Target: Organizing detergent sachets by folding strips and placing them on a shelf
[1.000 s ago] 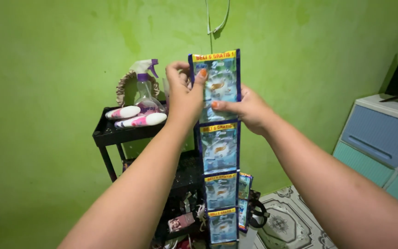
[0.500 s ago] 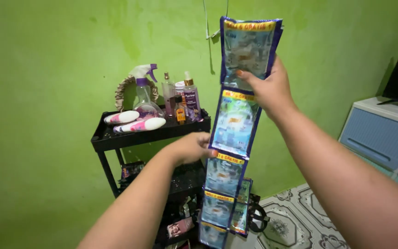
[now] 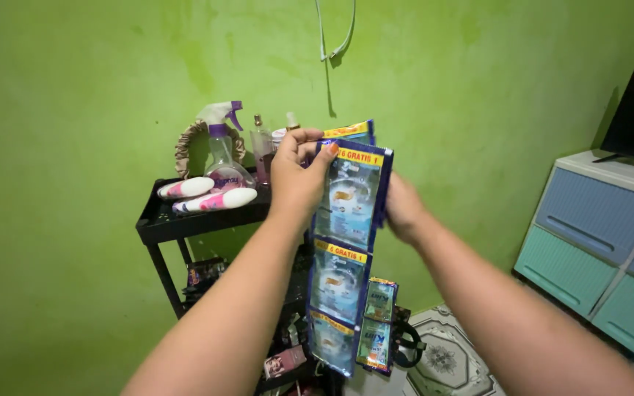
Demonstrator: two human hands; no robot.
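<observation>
I hold a hanging strip of joined blue sachets [image 3: 346,242] with yellow top bands in front of a green wall. My left hand [image 3: 296,174] pinches the upper left edge of the top sachet, thumb in front. My right hand [image 3: 403,207] grips the strip from behind at its right side, mostly hidden by the sachets. The top sachet is folded back behind the one below it. The lower sachets dangle freely, with a smaller second strip [image 3: 377,323] beside them.
A black tiered shelf [image 3: 161,224] at the left carries a spray bottle [image 3: 221,150], pink and white bottles lying flat [image 3: 214,199] and small upright bottles. A drawer unit [image 3: 603,235] in blue and teal stands at the right. Patterned floor tiles [image 3: 449,359] lie below.
My right hand came down from its raised position and went behind the strip. My left hand rose from the middle of the strip to its top. The top sachet got folded back.
</observation>
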